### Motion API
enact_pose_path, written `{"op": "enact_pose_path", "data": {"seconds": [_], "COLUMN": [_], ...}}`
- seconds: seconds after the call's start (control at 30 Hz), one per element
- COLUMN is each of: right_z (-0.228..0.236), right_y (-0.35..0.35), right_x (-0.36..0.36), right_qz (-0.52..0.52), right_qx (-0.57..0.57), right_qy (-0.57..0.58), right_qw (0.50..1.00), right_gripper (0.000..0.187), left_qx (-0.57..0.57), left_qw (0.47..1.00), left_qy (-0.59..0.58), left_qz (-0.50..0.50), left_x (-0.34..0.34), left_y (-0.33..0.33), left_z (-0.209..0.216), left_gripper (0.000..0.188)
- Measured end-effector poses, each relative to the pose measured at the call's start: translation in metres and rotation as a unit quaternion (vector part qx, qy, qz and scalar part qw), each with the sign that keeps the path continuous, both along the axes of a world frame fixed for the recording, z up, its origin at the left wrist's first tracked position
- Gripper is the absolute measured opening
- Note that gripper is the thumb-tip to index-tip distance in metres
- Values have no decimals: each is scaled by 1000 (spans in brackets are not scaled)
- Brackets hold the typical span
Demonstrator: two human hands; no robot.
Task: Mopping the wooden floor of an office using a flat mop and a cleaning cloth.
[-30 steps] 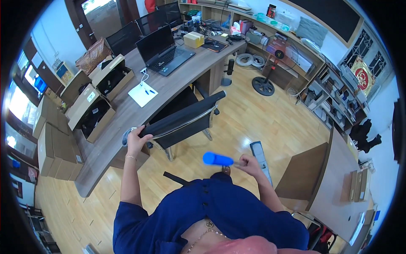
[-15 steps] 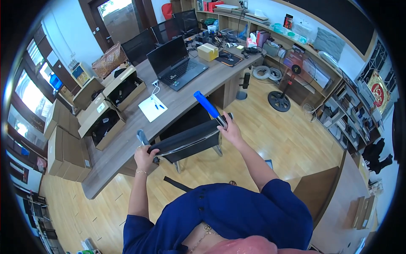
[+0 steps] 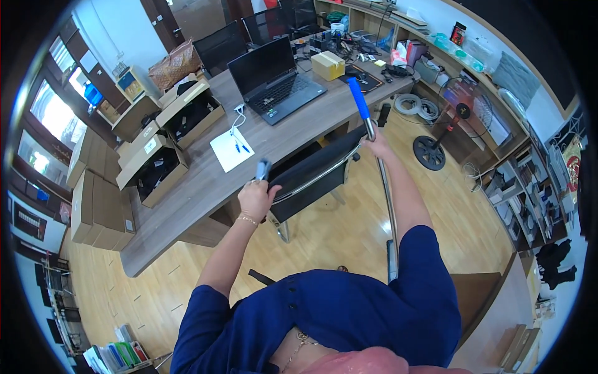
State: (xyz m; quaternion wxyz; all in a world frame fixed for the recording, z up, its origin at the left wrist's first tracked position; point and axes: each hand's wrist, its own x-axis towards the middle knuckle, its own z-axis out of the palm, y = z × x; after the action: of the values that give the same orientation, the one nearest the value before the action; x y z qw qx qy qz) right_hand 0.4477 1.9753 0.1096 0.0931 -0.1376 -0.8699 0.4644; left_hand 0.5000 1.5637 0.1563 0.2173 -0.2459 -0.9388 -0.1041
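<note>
My left hand (image 3: 256,199) is closed on the left end of the black chair's backrest (image 3: 319,181), thumb along its near side. A shiny grey-blue piece (image 3: 264,169) sticks up beyond those fingers; I cannot tell whether it belongs to the chair. My right hand (image 3: 377,147) is wrapped round a long metal pole with a blue grip (image 3: 358,96), beside the chair's right end. The pole slants down to a flat blue-grey head (image 3: 392,260) on the floor, partly hidden by my sleeve. Whether it is a mop or a broom I cannot tell.
The chair stands against a long wooden desk (image 3: 205,194). On it are a laptop (image 3: 274,81), white paper with pens (image 3: 232,149), a small carton (image 3: 328,65) and open boxes (image 3: 152,171). A round-based stand (image 3: 430,153) and shelves (image 3: 517,187) are at right.
The chair has shifted right and closer to the desk with my left hand on it. My right hand and the blue-gripped pole have moved right and up; more of the pole shows.
</note>
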Motion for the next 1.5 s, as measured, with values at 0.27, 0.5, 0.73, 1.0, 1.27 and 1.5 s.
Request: {"op": "enact_pose_path", "data": {"seconds": [0.27,0.5,0.73,1.0,1.27,1.5], "right_z": [26,26,24,70,102,87], "right_y": [43,66,32,-53,-96,-143], "right_x": [-64,-49,-30,128,299,385], "right_qz": [-90,-86,-36,-28,-54,-66], "right_qx": [9,-41,-174,-183,-153,-151], "right_qy": [-31,-47,-13,61,120,182], "right_qw": [995,994,984,981,979,969], "right_gripper": [53,28,38,20,13,13], "left_qx": [58,49,85,41,262,707], "left_qw": [995,990,989,995,948,637], "left_qy": [74,75,64,3,-152,-285], "left_qz": [-33,-112,-99,-90,-94,-116], "left_x": [-22,-36,-77,-64,-32,17], "left_y": [52,73,134,164,148,68], "left_z": [-3,-18,-25,-30,-24,-21], "left_gripper": [40,33,30,28,44,37]}}
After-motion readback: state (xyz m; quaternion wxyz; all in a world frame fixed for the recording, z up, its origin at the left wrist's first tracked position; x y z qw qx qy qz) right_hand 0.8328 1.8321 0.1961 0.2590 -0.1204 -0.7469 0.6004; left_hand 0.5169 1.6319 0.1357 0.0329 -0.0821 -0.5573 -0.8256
